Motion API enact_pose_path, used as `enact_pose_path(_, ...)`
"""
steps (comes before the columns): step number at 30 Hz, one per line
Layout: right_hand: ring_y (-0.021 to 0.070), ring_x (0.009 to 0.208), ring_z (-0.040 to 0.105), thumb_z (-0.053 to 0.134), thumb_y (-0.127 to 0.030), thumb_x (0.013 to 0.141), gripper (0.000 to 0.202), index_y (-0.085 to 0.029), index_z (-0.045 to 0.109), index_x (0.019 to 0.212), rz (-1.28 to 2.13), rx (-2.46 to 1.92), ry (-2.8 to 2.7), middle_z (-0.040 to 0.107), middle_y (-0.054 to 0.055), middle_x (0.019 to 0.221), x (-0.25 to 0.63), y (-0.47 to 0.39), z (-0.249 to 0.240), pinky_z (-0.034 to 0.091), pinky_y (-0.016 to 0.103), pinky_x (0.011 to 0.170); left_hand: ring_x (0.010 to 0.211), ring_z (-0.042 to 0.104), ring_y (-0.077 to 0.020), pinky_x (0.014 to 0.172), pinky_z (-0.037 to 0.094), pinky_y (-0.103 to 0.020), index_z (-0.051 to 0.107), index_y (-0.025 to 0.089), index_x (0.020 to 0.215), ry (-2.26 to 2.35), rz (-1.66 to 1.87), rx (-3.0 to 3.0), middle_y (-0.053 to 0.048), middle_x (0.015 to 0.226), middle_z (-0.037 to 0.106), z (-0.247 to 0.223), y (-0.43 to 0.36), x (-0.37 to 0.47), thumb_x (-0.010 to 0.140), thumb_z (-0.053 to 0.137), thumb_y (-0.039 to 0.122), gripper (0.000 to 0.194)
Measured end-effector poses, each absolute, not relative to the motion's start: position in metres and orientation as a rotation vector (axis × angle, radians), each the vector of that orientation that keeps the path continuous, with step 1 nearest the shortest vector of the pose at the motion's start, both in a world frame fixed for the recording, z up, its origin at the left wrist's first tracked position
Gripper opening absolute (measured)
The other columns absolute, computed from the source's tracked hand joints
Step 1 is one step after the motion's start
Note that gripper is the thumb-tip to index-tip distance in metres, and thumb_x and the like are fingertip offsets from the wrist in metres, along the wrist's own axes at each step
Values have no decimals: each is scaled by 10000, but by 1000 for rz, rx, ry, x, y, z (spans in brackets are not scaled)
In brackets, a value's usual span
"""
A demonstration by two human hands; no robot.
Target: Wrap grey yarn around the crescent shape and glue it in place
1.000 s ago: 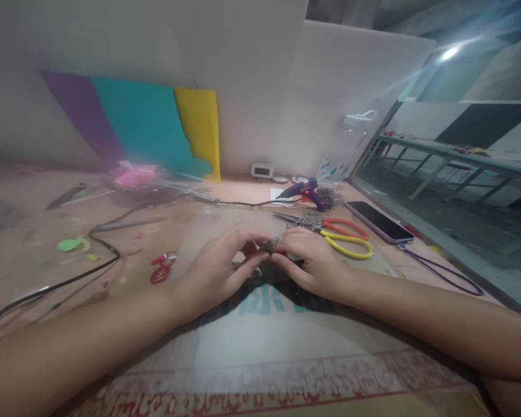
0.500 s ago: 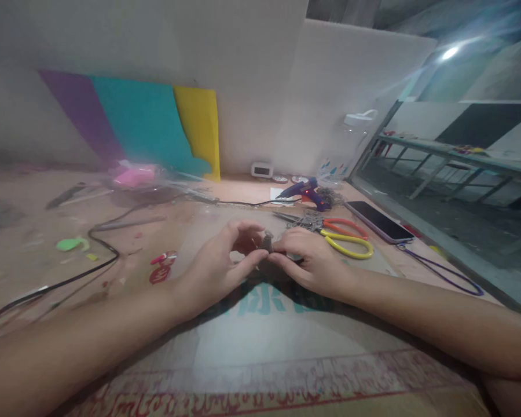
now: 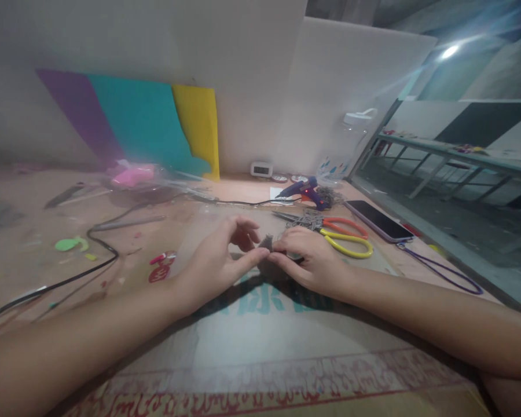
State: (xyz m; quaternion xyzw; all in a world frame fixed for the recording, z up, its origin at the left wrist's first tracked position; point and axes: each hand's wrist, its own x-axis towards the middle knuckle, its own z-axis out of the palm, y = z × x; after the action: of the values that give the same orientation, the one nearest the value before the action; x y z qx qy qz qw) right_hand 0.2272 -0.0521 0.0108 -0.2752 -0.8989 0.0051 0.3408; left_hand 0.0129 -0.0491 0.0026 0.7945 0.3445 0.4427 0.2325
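Note:
My right hand point(image 3: 315, 255) pinches a small dark grey, fuzzy-looking piece point(image 3: 267, 242) between thumb and fingertips, just above the middle of the work mat. Its lower part is hidden by the fingertips. My left hand point(image 3: 228, 249) reaches it from the other side, the thumb tip touching its base. The other left fingers are curved and lifted, with a gap between them and the piece. Just behind my right hand lie pliers point(image 3: 346, 236) with one orange and one yellow handle. A tangle of grey strands point(image 3: 310, 220) rests against their jaws.
Behind the pliers lies a blue glue gun point(image 3: 304, 191) with a lit red light. A phone point(image 3: 378, 221) with a cord strap is on the right; a bottle point(image 3: 351, 139) stands behind. A small digital clock point(image 3: 261, 169) is at the wall. A black cable point(image 3: 108, 243) crosses the left side.
The left fingertips have lifted a little away from the grey piece, while the thumb stays at it. The piece's top now tilts and looks wider. My right hand has hardly moved.

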Motion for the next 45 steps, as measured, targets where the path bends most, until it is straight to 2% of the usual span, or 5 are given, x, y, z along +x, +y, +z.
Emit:
enact_pose_path(25,139,645,589,541,-309,961,250,-173,660,789,27,-715,-2341,667,19,681,232,-50,17,463,318,734,781,628,-119,655,505,-221,602,200,982,926,1245,2281,5,860,666,6,-56,12,907,599,229,81)
enact_pose_path(29,132,679,566,592,-317,923,195,-166,614,802,273,-880,-2081,645,29,762,233,-46,28,456,273,641,760,608,-114,614,491,-205,600,195,971,950,1194,2131,1,862,643,7,-53,13,913,582,259,88)
enact_pose_path(33,99,728,605,626,-245,881,384,-192,540,1251,867,-840,-2018,648,87,1184,227,-41,24,518,257,651,793,608,-123,645,498,-223,589,186,991,915,1142,1987,-13,897,632,6,-49,14,930,555,291,125)
enact_pose_path(37,115,723,635,596,-226,890,270,-153,617,1149,1083,-888,-1997,698,46,904,222,-40,17,528,250,641,808,612,-138,673,497,-250,586,178,987,897,1122,1963,-24,905,639,6,-46,15,932,557,305,141)
enact_pose_path(45,155,774,611,524,-235,965,181,-156,686,978,0,-722,-2357,682,60,829,231,-43,15,478,280,698,827,606,-142,717,500,-275,586,175,1019,938,1130,1911,-29,920,636,0,-40,16,914,585,308,170)
